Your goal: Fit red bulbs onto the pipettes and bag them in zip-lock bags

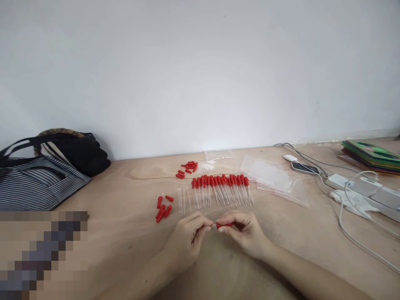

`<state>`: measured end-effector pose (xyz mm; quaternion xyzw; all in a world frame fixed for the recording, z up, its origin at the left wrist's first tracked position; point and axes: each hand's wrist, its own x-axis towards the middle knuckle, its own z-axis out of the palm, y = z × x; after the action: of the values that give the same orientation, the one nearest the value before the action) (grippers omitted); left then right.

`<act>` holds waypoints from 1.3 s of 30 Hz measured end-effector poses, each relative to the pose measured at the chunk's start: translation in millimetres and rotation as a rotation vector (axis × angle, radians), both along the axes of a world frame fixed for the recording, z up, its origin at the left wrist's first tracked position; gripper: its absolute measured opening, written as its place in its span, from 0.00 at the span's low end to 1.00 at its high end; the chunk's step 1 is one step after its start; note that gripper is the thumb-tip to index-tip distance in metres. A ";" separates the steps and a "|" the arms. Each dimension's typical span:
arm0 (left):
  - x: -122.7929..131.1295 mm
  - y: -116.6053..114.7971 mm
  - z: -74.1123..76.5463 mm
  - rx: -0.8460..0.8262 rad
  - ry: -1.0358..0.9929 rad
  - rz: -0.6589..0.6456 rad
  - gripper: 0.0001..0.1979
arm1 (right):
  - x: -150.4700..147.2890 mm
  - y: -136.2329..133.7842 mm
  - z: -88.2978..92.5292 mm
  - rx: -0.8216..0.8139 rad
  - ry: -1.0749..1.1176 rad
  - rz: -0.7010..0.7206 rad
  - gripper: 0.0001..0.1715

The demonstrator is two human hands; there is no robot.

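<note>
My left hand (pixel 187 237) and my right hand (pixel 242 231) meet over the wooden table (pixel 125 233), both pinched on one small dropper. The left fingers grip its clear tube, the right fingers its red rubber cap (pixel 224 225). Just beyond my hands lies a row of several finished droppers with red caps (pixel 220 189). To its left lie a few bare clear tubes (pixel 183 200). Loose red caps lie in two small heaps, one near my left hand (pixel 163 208) and one farther back (pixel 187 168).
Clear plastic bags (pixel 275 179) lie behind and right of the droppers. A striped bag (pixel 37 183) and a black bag (pixel 78 152) sit at the far left. A phone (pixel 304 168), white chargers with cables (pixel 350 187) and stacked coloured sheets (pixel 371 156) crowd the right.
</note>
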<state>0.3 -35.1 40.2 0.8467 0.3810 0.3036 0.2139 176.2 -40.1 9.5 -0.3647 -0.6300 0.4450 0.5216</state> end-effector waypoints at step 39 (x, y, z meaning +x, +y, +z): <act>-5.5 97.5 11.7 -0.251 0.204 0.487 0.09 | 18.1 19.7 -17.9 -0.114 -0.224 -0.267 0.17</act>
<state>-5.2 62.4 52.0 0.7236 0.6270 0.2098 0.1983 194.3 -20.4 -8.4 -0.5215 -0.6038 0.3633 0.4811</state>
